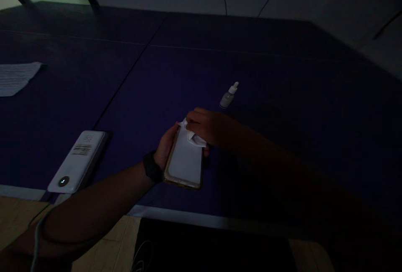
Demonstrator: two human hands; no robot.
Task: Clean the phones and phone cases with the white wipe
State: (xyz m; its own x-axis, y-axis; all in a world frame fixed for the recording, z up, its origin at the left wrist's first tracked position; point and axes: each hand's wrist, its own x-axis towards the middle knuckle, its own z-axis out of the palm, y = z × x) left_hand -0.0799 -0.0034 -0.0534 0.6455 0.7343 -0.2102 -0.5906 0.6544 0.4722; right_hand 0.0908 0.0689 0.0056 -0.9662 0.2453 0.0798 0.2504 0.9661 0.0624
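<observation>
A phone (185, 159) in a worn, brownish-edged case lies tilted over the blue table, its pale face up. My left hand (166, 144) is wrapped round it from below, with the thumb side along its left edge and fingertips showing at the right edge. On the phone's upper part my right hand (205, 126) pinches a crumpled white tissue (197, 139) against the surface. Part of the tissue sticks out at the phone's top left corner. Just beyond the right hand stands a small clear dropper bottle (228, 98) with a white cap.
To the left, a white power bank (78, 159) with a small lit display lies near the front edge of the blue table (141, 96). A striped cloth or sheet (19, 79) rests at the far left. Thin cables hang on the wall behind. The room is dim.
</observation>
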